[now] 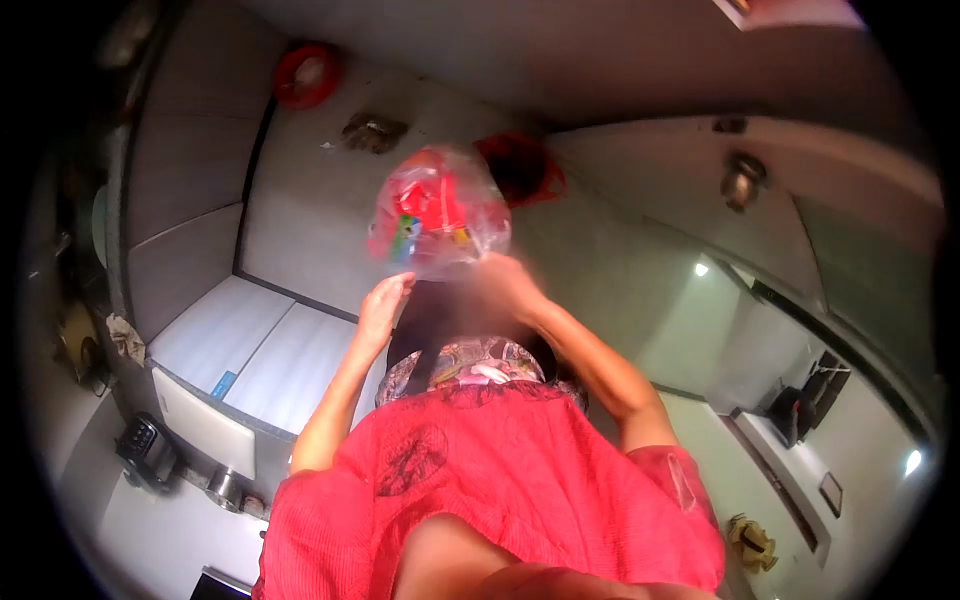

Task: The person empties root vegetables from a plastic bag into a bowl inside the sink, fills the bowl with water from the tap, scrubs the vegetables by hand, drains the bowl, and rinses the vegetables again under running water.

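Note:
A clear plastic bag (440, 215) with red and some green and yellow bits inside or printed on it hangs in front of me, between my two hands. My left hand (382, 303) pinches the bag's near edge on the left with its fingertips. On the right, my right hand (503, 285) is closed on the same edge, slightly blurred by motion. Dark cloth and a patterned garment (470, 362) show below the hands, under my red top (500, 480).
On the floor ahead lie a red round container (307, 75), a brown bundle (375, 132) and a red-rimmed dark bag or basket (522, 168). A door with a metal knob (743, 180) stands at the right. White panels (262, 340) and a keypad lock (148, 445) are at the left.

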Motion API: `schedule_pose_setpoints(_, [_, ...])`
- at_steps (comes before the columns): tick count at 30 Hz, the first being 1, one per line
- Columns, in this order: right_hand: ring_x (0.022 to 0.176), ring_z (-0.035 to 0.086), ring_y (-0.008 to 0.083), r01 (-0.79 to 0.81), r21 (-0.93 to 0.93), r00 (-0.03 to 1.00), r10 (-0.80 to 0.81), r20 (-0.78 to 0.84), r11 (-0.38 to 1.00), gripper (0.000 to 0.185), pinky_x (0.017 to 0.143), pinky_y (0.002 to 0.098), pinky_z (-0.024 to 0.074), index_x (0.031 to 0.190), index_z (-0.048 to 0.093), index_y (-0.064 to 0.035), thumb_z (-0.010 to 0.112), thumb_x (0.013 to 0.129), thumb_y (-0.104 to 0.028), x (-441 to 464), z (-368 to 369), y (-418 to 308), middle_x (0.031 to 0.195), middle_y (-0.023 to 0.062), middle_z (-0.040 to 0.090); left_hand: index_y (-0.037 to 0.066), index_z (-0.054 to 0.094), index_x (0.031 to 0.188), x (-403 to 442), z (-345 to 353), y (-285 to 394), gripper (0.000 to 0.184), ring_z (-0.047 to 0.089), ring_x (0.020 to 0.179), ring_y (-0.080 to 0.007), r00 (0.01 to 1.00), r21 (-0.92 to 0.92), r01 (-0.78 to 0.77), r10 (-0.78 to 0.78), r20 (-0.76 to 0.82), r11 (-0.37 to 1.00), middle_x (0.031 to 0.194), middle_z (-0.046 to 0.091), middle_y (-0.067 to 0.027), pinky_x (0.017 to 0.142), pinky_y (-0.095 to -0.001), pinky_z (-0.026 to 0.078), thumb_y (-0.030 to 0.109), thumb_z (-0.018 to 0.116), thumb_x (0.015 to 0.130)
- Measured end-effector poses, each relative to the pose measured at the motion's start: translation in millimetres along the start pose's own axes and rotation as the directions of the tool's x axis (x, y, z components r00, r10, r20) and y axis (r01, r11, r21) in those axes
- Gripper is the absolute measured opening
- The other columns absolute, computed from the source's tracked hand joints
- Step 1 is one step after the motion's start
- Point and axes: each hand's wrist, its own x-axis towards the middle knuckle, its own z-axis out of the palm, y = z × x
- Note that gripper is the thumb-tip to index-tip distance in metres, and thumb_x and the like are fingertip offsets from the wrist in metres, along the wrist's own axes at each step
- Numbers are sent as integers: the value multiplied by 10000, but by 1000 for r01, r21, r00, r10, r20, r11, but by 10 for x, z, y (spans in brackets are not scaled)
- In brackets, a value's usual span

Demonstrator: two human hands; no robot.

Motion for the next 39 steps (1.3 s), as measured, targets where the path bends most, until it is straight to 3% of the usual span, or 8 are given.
schedule_pose_setpoints(3, [514,302,28,-14,260,999,22,-29,966,121,440,202,217,794,474,-144,563,876,-138,30,413,106,656,-81,364,5,582,1220,-279,-775,107,374,580,1018,-153,989,113,59,-43,-139,992,1143,630,-78,890,-277,442,265,501,963])
schedule_pose_setpoints(7, [517,304,24,145,344,964,-54,-262,928,119,435,189,218,803,472,-145,559,884,-141,-1178,-1431,93,660,-80,365,7,585,1210,90,985,152,345,587,974,-136,997,150,48,-39,-61,988,1125,636,-81,855,-268,447,217,487,953])
schedule_pose_setpoints(16, [536,328,53,446,411,741,-71,-667,795,168,437,217,246,776,426,-112,551,888,-123,-2808,-2199,1030,707,-24,396,19,557,1238,-499,1815,94,358,586,980,-146,980,254,44,-91,177,966,1132,624,-85,883,-281,447,214,501,943])
schedule_pose_setpoints(31, [551,440,90,898,401,376,157,-913,180,26,451,206,350,858,528,-30,529,847,-53,-4169,-3434,1474,739,27,533,19,570,1223,656,3376,367,344,588,960,-143,835,454,-56,-207,509,889,1117,627,-78,846,-279,453,209,505,944])
schedule_pose_setpoints(33, [568,461,94,879,413,389,144,-910,236,28,462,211,367,869,525,-33,523,851,-54,-4002,-3564,1641,740,25,537,4,574,1215,868,3347,125,344,586,968,-139,836,505,-52,-239,495,862,1122,623,-82,841,-278,457,201,523,938])
schedule_pose_setpoints(35, [584,482,97,723,108,272,-137,-953,682,33,473,215,385,881,523,-35,517,855,-55,-3923,-3883,1953,740,22,540,-20,566,1215,775,3585,32,352,585,1030,-168,849,527,-163,-153,505,834,1125,630,-107,880,-302,457,184,539,930])
schedule_pose_setpoints(37, [594,495,101,845,514,510,65,-858,146,39,481,218,395,893,519,-39,516,859,-58,-3980,-3750,1881,734,19,539,-9,562,1215,587,3588,-126,370,590,1097,-262,827,667,-365,-102,552,650,1160,630,-179,946,-354,435,212,520,922])
schedule_pose_setpoints(39, [580,482,108,824,538,541,35,-840,179,48,482,214,387,898,520,-30,522,858,-58,-4071,-3688,1798,735,28,537,15,592,1164,318,3538,-400,371,611,1034,-351,856,749,-372,-111,506,549,1087,640,-213,885,-415,474,234,554,867])
